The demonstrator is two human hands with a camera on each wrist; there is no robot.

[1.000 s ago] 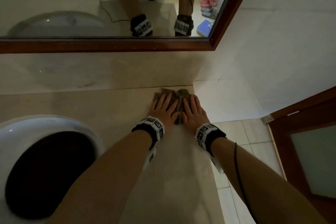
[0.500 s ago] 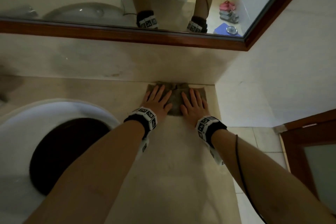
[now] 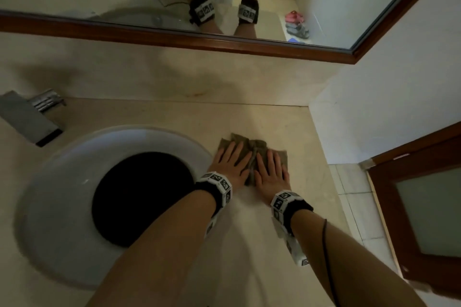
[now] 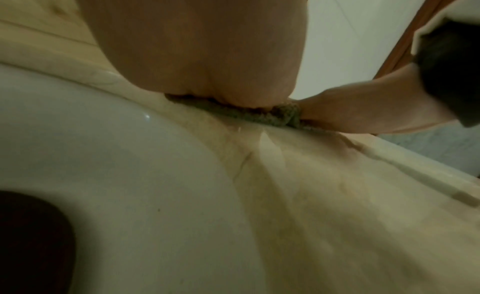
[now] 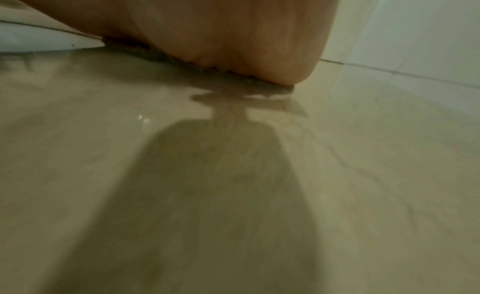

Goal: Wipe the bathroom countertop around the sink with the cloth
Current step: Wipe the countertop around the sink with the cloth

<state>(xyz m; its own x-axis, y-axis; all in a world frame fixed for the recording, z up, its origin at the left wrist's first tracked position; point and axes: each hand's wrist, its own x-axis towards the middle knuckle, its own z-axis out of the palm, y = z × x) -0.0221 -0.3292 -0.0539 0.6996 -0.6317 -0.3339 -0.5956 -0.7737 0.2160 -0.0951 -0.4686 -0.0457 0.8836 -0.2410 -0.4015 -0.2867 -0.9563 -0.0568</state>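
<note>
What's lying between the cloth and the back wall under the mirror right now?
Nothing: in the head view only bare countertop stretches from the cloth to the back wall. Both wrist views are blocked by the hands.

Upper part of the frame: a wood-framed wall mirror point(image 3: 274, 51), its brown border running diagonally at upper right. Reflected in its lower right corner: pink and grey sandals point(image 3: 296, 23). Left edge: a flat grey metal faucet spout point(image 3: 25, 117). Right edge: a dark brown wooden door with a frosted glass panel point(image 3: 429, 212), beside pale floor tiles point(image 3: 354, 182).
</note>
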